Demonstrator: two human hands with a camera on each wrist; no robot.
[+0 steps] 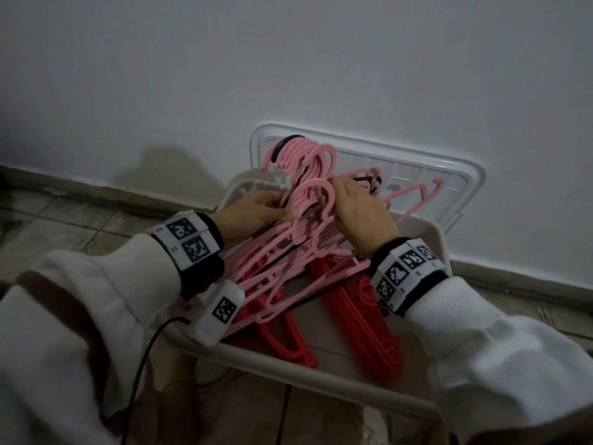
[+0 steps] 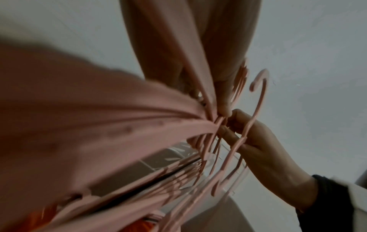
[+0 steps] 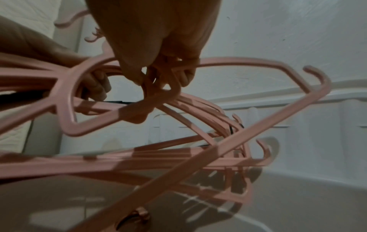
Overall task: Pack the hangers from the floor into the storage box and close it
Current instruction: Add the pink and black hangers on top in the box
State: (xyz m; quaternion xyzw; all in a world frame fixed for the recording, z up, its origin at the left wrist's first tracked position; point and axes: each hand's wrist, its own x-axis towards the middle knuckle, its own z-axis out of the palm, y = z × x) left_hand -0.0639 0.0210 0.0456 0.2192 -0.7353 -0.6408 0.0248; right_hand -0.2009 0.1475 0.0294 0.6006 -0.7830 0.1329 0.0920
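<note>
A bundle of pink hangers [image 1: 308, 200] sticks up out of the white storage box [image 1: 298, 370], hooks pointing at the wall. My left hand [image 1: 256, 210] grips the bundle's necks from the left. My right hand [image 1: 359, 210] pinches the necks from the right. In the left wrist view the pink hangers [image 2: 234, 157] fan out below my fingers, with the right hand [image 2: 258, 141] opposite. The right wrist view shows my fingertips [image 3: 184, 76] curled round the hanger necks [image 3: 158, 94]. Red hangers [image 1: 362, 313] lie flat on the box floor. The box lid [image 1: 417, 175] leans open against the wall.
The box stands on a tiled floor [image 1: 64, 226] against a white wall [image 1: 288, 59] with a baseboard [image 1: 96, 191]. A black cable [image 1: 144, 364] runs down from my left wrist. A black hanger [image 1: 282, 146] is mixed in with the pink hooks.
</note>
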